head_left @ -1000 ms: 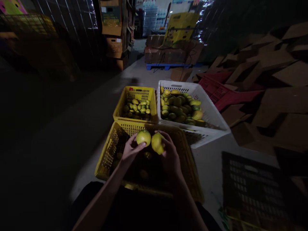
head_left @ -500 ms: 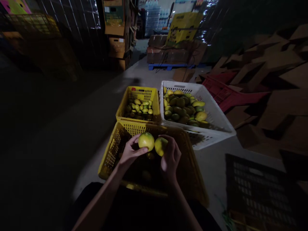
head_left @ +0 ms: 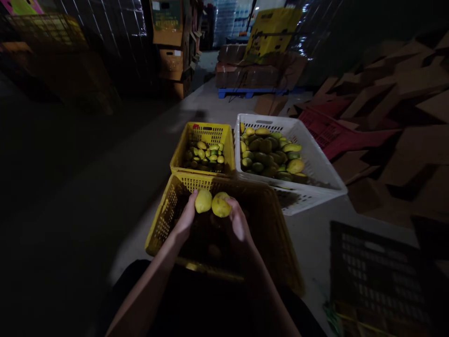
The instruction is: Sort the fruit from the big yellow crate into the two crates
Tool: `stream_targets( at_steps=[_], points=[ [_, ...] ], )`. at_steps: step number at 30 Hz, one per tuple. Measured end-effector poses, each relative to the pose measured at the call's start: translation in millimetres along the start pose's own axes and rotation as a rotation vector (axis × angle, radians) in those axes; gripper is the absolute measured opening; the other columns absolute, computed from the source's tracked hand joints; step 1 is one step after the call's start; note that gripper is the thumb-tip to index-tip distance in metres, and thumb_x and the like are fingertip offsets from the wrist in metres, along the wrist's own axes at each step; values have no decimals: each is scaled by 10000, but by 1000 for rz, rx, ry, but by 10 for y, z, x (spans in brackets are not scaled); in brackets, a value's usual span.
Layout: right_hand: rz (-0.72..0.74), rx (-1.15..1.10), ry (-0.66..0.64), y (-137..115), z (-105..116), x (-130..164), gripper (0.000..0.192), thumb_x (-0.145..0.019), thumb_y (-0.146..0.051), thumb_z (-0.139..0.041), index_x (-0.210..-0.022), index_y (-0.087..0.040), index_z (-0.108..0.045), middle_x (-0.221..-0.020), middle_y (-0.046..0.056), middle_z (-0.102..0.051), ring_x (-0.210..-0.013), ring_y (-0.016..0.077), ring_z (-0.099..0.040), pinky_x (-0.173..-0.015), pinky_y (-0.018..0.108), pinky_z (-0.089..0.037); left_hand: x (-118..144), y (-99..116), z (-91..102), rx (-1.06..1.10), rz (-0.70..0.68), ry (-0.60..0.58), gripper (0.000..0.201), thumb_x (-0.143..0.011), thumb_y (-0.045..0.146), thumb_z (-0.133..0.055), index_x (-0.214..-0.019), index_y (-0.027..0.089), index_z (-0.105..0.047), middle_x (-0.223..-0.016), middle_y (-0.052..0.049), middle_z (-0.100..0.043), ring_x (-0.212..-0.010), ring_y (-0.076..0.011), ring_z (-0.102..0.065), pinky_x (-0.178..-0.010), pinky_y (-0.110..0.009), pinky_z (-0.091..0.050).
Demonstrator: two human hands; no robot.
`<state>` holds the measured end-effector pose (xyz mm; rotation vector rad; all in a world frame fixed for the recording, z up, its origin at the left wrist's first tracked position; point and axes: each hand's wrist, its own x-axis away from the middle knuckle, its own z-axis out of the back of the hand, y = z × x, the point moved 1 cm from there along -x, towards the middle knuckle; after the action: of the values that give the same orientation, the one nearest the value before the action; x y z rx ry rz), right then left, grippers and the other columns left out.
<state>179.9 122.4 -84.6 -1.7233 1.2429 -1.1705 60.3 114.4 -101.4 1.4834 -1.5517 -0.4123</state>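
**Two yellow fruits held over the near crate**

Our left hand (head_left: 185, 219) is curled around a yellow fruit (head_left: 203, 200), fingers wrapped behind it and the thumb side toward us. Our right hand (head_left: 237, 223) is closed on a second yellow fruit (head_left: 221, 205), gripping it from the right. The two fruits touch each other, side by side, and both are raised above the far edge of the near yellow crate (head_left: 164, 220), which sits on the floor right in front of us. Inside that crate we make out a few dim fruits in shadow; how many, we cannot tell.

Just beyond its far edge stands a smaller yellow crate (head_left: 228, 145), holding small green and yellow fruits. Touching that one on the right is a white crate (head_left: 315, 164) filled with larger green and yellow fruits. A dark crate (head_left: 375, 271) lies at the near right on the floor. Flattened cardboard (head_left: 396, 107) is piled along the right, with a red crate (head_left: 322, 131) just beside the white one's far right corner.
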Motion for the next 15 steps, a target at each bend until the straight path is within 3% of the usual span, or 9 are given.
stream_targets(
  at_steps=[6, 15],
  points=[
    [12, 22, 53, 73, -5, -101, 489, -706, -699, -537, -740, -213, -559, -621, 35, -611, -653, 218, -618, -500, 300, -488, 15, 23, -14, 9, 45, 33, 439, -758, 571, -626, -962, 192, -712, -846, -58, -734, -912, -232, -669, -811, -322, -522],
    [37, 73, 190, 190, 77, -241, 419, -692, -651, -602, -747, -244, -522, -661, 37, -629, -820, 269, -643, -655, 369, -518, 37, 60, 9, -28, 208, 61, 497, -749, 630, -587, -880, 160, -686, -616, -30, -664, -606, -167, -642, -486, -212, -450]
  ],
)
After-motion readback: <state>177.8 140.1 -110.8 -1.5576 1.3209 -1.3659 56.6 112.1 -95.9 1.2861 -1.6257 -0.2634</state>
